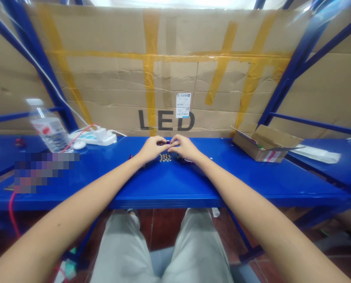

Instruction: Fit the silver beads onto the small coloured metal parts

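Note:
My left hand (154, 149) and my right hand (183, 147) meet above the blue table, fingertips pinched together. Between them is a small dark purple piece (168, 142), too small for me to tell its kind. Just below my fingers, a cluster of small shiny round metal pieces (165, 157) lies on the tabletop. Beside my right wrist are some dark purple and metallic pieces (185, 160), partly covered by the hand. More small dark pieces (130, 157) show by my left wrist, mostly hidden behind it.
On the blue table (166, 184), a water bottle (49, 127) and a white power strip (97, 136) stand at the left. An open cardboard box (265, 143) sits at the right, near a white strip (318, 153). A large taped cardboard panel (116, 86) closes off the back.

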### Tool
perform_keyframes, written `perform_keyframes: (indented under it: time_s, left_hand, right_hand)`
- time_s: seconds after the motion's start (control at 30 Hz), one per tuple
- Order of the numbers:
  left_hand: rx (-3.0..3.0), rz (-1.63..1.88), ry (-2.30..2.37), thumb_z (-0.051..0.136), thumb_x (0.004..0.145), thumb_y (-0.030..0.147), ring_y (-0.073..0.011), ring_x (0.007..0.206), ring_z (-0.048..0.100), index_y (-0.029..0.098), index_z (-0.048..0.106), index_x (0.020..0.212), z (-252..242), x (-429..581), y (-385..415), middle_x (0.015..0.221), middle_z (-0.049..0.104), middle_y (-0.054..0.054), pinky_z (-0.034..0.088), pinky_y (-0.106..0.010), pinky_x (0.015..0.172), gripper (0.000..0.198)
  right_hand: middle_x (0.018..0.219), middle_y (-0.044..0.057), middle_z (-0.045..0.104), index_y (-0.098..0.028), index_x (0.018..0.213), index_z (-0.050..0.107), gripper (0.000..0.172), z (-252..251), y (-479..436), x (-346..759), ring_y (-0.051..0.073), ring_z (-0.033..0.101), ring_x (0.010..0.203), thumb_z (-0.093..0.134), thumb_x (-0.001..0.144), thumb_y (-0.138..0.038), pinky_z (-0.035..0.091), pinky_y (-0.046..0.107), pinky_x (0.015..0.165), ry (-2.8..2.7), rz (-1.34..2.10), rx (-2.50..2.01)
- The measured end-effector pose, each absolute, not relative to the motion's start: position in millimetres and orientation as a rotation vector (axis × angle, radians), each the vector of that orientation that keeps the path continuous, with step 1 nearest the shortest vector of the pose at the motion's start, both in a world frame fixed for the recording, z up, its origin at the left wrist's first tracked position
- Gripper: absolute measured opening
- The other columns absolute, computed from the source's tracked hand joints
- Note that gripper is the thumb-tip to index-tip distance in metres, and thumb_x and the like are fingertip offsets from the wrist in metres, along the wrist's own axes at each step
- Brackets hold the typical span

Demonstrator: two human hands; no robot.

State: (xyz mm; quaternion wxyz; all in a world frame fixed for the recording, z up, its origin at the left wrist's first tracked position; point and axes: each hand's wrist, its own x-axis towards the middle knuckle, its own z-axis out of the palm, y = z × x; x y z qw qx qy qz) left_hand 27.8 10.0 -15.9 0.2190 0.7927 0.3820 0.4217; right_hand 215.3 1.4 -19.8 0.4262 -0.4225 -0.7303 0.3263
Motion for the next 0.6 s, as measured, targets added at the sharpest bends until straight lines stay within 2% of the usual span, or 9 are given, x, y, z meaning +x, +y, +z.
perform_keyframes:
  time_s: [0.07, 0.13, 0.2, 0.37, 0.5, 0.6]
  left_hand:
    - [2.082, 1.205, 1.026, 0.073, 0.079, 0.034, -0.0224, 0.086, 0.068, 0.014, 0.073, 0.086, -16, 28, 10, 0.087, 0.075, -0.007, 0.053, -0.038, 0.085, 0.021]
    - [1.932, 1.264, 0.993, 0.071, 0.081, 0.03, -0.0221, 0.088, 0.07, 0.014, 0.07, 0.085, -14, 29, 9, 0.087, 0.075, -0.007, 0.055, -0.039, 0.087, 0.017]
    - [1.748, 1.288, 0.937, 0.066, 0.084, 0.023, -0.0216, 0.087, 0.071, 0.013, 0.066, 0.086, -11, 30, 7, 0.087, 0.074, -0.008, 0.058, -0.041, 0.084, 0.009]
    - [1.487, 1.287, 0.841, 0.058, 0.09, 0.014, -0.0212, 0.084, 0.072, 0.013, 0.062, 0.094, -7, 34, 2, 0.084, 0.071, -0.008, 0.065, -0.04, 0.07, 0.006]
    - [1.469, 1.286, 0.798, 0.063, 0.088, 0.014, -0.0193, 0.082, 0.071, 0.011, 0.065, 0.098, -10, 34, 5, 0.081, 0.07, -0.007, 0.065, -0.038, 0.073, 0.01]
    - [1.537, 1.28, 0.788, 0.071, 0.084, 0.02, -0.0195, 0.085, 0.071, 0.01, 0.069, 0.097, -14, 31, 9, 0.085, 0.072, -0.007, 0.063, -0.039, 0.08, 0.017]
  right_hand:
    - [0.092, 0.006, 0.078, -0.018, 0.094, 0.06, 0.03, -16, 3, 221, 0.022, 0.073, 0.094, 0.078, 0.071, -0.011, 0.055, 0.039, 0.09, -1.887, 0.712, -1.068]
    - [0.106, 0.008, 0.076, -0.018, 0.093, 0.066, 0.021, -11, 5, 231, 0.024, 0.069, 0.106, 0.076, 0.075, -0.014, 0.05, 0.043, 0.1, -1.958, 0.506, -1.113]
    - [0.106, 0.008, 0.075, -0.017, 0.088, 0.071, 0.012, -6, 8, 242, 0.025, 0.067, 0.108, 0.071, 0.078, -0.011, 0.047, 0.043, 0.103, -2.037, 0.377, -1.177]
    - [0.102, 0.005, 0.075, -0.021, 0.078, 0.079, 0.013, 1, 5, 255, 0.023, 0.068, 0.101, 0.08, 0.069, -0.012, 0.05, 0.034, 0.097, -2.401, 0.338, -1.098]
    - [0.099, 0.005, 0.075, -0.022, 0.069, 0.079, 0.015, -1, 0, 247, 0.023, 0.068, 0.1, 0.08, 0.065, -0.007, 0.05, 0.031, 0.095, -2.504, 0.304, -1.1]
    - [0.093, 0.004, 0.075, -0.02, 0.068, 0.077, 0.015, -4, -1, 242, 0.021, 0.068, 0.095, 0.075, 0.068, -0.005, 0.05, 0.031, 0.092, -2.465, 0.33, -1.072]
